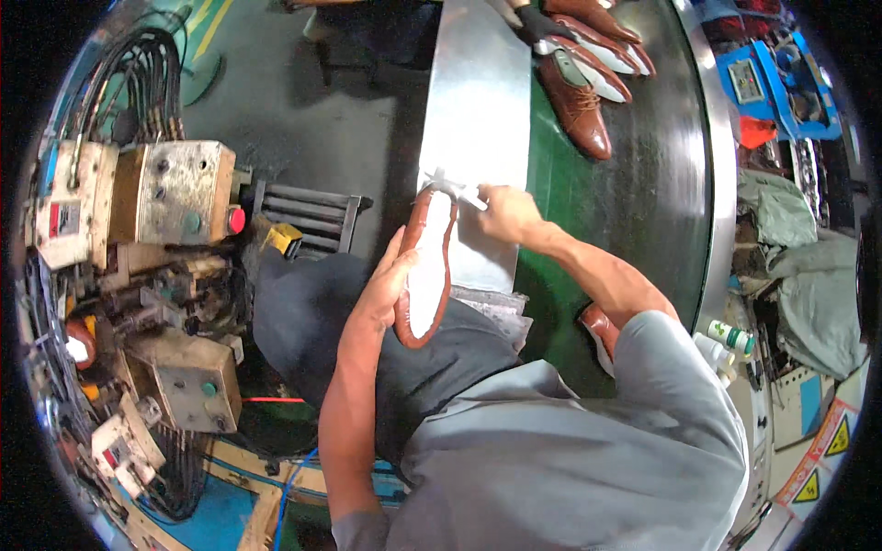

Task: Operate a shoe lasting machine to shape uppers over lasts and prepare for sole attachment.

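A brown shoe (427,266) is held sole up over my lap, its white underside facing me and its brown upper wrapping round the edge. My left hand (390,280) grips it along its left side. In my closed right hand (507,214) is a small metal tool with a pale handle (473,196). The tool's metal end touches or lies just over the shoe's far tip; its exact kind is too blurred to tell. Both are at the near part of a shiny metal ledge (478,101).
Several brown shoes (579,106) lie on the green conveyor belt (634,184) at the far right, beside another person's dark-gloved hand (537,23). One more shoe (602,331) rests by my right elbow. Machinery with control boxes (184,193) and a red button (236,219) stands left.
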Available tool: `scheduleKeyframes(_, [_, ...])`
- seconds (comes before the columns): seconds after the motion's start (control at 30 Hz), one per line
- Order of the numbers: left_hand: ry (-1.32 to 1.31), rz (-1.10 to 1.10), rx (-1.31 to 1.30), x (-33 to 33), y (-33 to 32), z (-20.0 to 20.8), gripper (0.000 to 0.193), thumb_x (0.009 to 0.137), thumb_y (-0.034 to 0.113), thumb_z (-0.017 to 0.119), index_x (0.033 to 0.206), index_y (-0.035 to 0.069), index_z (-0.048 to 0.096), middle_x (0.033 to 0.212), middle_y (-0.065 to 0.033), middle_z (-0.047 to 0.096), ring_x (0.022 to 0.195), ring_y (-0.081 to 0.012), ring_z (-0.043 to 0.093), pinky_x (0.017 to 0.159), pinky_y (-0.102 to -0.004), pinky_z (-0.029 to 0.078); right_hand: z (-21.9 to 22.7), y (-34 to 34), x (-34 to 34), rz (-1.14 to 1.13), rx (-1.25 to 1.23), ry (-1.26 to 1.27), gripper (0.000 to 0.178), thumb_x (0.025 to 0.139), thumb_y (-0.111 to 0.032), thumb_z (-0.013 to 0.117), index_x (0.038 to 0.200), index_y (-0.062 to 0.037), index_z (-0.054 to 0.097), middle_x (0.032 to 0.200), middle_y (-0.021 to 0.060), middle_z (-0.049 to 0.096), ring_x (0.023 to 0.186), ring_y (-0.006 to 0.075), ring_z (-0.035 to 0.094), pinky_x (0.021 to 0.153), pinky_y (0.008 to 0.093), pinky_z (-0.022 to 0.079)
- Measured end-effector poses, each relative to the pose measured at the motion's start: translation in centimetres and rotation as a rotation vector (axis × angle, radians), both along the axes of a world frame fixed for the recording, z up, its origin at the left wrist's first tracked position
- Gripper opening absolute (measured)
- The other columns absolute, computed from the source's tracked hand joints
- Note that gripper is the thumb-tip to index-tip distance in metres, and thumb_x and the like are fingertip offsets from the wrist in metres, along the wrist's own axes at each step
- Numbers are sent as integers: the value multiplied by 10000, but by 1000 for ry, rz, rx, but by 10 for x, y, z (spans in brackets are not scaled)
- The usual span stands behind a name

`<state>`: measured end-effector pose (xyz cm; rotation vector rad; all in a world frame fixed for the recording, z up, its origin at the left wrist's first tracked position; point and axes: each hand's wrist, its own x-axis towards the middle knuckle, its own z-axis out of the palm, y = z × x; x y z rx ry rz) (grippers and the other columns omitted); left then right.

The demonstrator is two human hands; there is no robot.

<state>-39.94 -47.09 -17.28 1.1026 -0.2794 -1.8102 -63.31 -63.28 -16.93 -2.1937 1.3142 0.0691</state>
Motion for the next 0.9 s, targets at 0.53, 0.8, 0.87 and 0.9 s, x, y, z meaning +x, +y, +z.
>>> scheduleKeyframes(0.53, [92, -2, -15, 5, 9, -2, 639, 1118, 189, 562, 1702, 80, 328, 1558, -95, 554, 1374, -215, 569, 1173, -375, 459, 13, -5, 2, 87, 58, 101, 327, 921, -180, 671, 1182, 16, 661, 971, 308, 757, 924, 510, 749, 845, 579, 606])
scheduleKeyframes(0.8, [111, 61, 58, -2, 14, 13, 567, 1125, 233, 532, 1644, 37, 411, 1501, -143, 616, 1319, -281, 639, 1115, -431, 534, -3, -3, -11, 62, 75, 53, 349, 935, -218, 687, 1201, 7, 664, 967, 309, 753, 947, 491, 752, 873, 575, 592])
scheduleKeyframes(0.87, [253, 72, 107, 10, 21, 7, 548, 1127, 267, 516, 1613, 25, 438, 1439, -177, 653, 1235, -335, 684, 1050, -482, 575, 31, -8, -1, -174, 96, -104, 424, 920, -215, 685, 1272, 16, 642, 1015, 297, 762, 999, 491, 750, 923, 570, 580])
scheduleKeyframes(0.9, [401, 62, 150, 13, 21, 4, 538, 1129, 301, 500, 1583, 13, 464, 1377, -212, 690, 1151, -389, 730, 984, -533, 615, 27, 1, 3, -173, 97, -103, 424, 920, -215, 685, 1272, 16, 642, 1015, 297, 762, 999, 491, 750, 923, 570, 580])
